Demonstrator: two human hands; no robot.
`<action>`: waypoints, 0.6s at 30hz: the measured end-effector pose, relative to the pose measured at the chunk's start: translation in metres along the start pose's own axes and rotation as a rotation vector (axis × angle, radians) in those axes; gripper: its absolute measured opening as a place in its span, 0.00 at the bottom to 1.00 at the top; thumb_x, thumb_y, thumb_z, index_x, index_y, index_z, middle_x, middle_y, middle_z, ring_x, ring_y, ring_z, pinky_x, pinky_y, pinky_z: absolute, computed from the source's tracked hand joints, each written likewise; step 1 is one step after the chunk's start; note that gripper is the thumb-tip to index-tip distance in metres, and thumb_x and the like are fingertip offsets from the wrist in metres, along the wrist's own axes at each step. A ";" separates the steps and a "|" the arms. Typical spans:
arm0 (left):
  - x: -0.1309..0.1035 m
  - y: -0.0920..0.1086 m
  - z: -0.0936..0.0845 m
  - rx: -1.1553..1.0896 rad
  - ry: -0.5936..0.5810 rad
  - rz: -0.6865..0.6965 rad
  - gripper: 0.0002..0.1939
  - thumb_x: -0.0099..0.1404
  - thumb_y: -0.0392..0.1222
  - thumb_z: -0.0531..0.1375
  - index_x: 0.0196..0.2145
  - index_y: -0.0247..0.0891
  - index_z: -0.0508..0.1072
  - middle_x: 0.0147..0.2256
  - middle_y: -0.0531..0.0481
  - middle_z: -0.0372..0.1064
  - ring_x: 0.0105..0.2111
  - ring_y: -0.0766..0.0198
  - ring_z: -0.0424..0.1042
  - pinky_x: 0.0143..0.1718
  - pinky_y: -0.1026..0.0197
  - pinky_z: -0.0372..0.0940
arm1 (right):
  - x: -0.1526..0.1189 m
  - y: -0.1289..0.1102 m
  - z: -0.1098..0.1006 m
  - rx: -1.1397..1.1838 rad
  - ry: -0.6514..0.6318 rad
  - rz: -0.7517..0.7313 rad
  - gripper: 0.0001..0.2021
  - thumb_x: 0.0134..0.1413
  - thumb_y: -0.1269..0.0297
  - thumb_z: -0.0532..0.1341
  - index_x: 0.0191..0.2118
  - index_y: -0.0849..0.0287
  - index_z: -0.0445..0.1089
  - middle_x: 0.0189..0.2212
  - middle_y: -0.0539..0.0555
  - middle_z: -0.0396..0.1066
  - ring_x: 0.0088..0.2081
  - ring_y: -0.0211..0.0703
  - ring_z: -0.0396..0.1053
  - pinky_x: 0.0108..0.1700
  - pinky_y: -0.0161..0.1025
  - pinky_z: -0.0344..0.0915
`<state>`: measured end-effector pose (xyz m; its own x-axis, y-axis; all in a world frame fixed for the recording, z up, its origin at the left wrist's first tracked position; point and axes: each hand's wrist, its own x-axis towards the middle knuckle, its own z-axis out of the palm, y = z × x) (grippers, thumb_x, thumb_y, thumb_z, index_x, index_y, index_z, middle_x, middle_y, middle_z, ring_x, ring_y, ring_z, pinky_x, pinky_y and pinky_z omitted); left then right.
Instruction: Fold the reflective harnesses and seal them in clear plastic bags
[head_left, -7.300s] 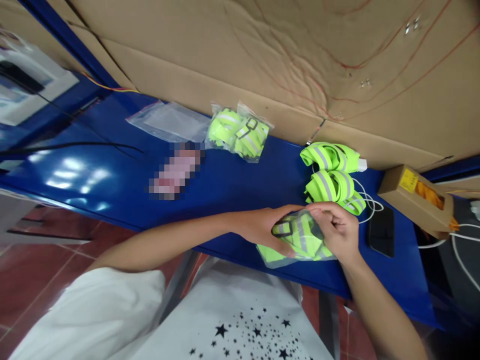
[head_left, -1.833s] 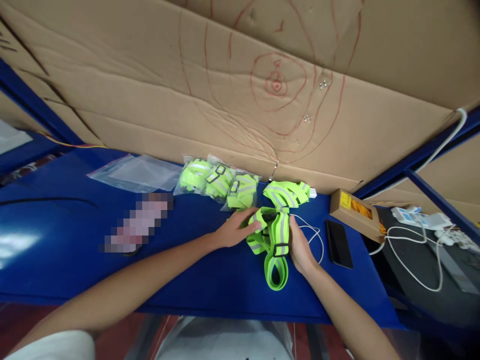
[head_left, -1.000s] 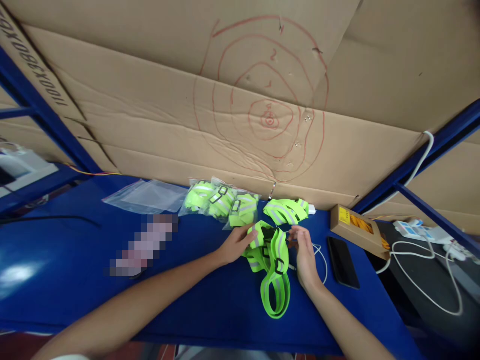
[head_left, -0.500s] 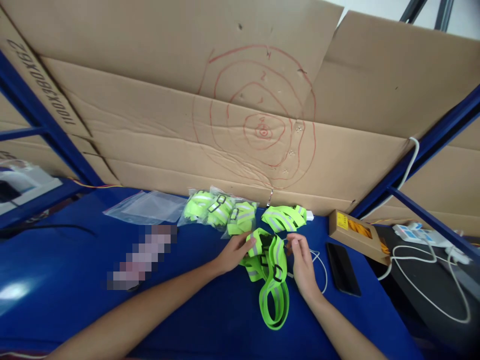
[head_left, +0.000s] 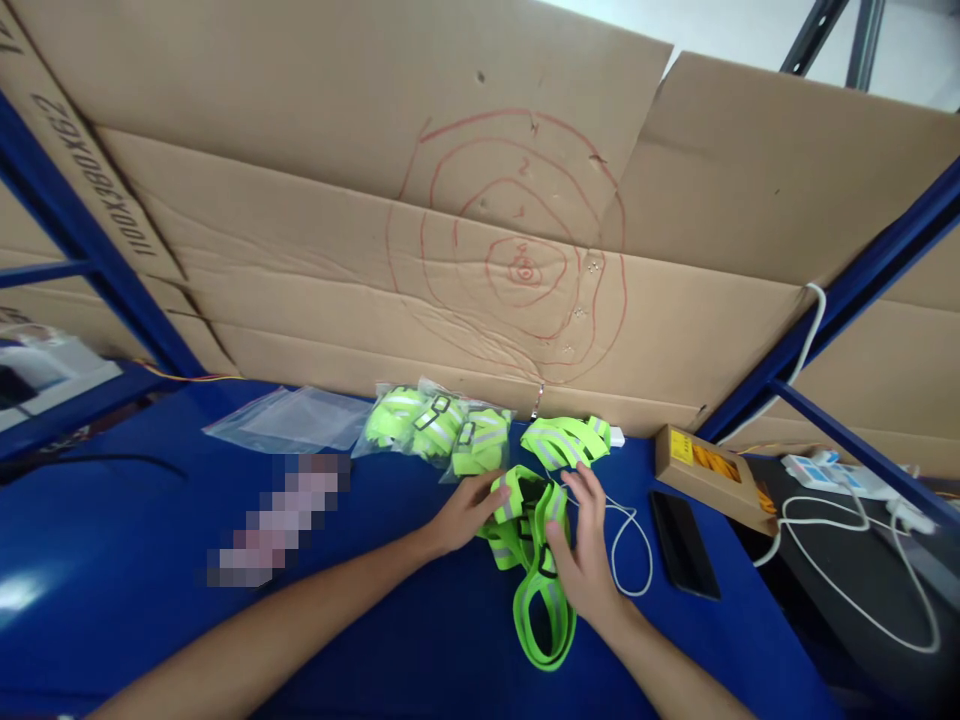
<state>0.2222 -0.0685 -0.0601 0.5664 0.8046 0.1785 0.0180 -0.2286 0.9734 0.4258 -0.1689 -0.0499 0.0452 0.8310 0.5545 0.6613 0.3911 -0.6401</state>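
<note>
Left hand — grip closed, thumb and fingers pinching the looped neon-yellow strap at its upper left. Right hand: grip partly open, thumb against the strap's right side, fingers raised. Strap sits over the bench, its lower loop toward the wearer; three bagged straps lie behind.

Right hand moved onto green strap; set-down bagged bundles now 3, previously 2.
</note>
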 end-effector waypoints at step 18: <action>-0.021 0.006 0.007 0.490 0.064 0.422 0.29 0.74 0.61 0.53 0.57 0.34 0.73 0.47 0.37 0.74 0.48 0.48 0.72 0.53 0.47 0.63 | -0.012 -0.014 0.008 -0.318 -0.074 -0.350 0.42 0.65 0.61 0.63 0.77 0.42 0.40 0.78 0.60 0.31 0.76 0.72 0.42 0.69 0.71 0.53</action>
<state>0.2164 -0.0905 -0.0594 0.5570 0.6186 0.5542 0.1870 -0.7436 0.6420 0.4097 -0.1815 -0.0520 -0.2671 0.7012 0.6610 0.8240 0.5219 -0.2207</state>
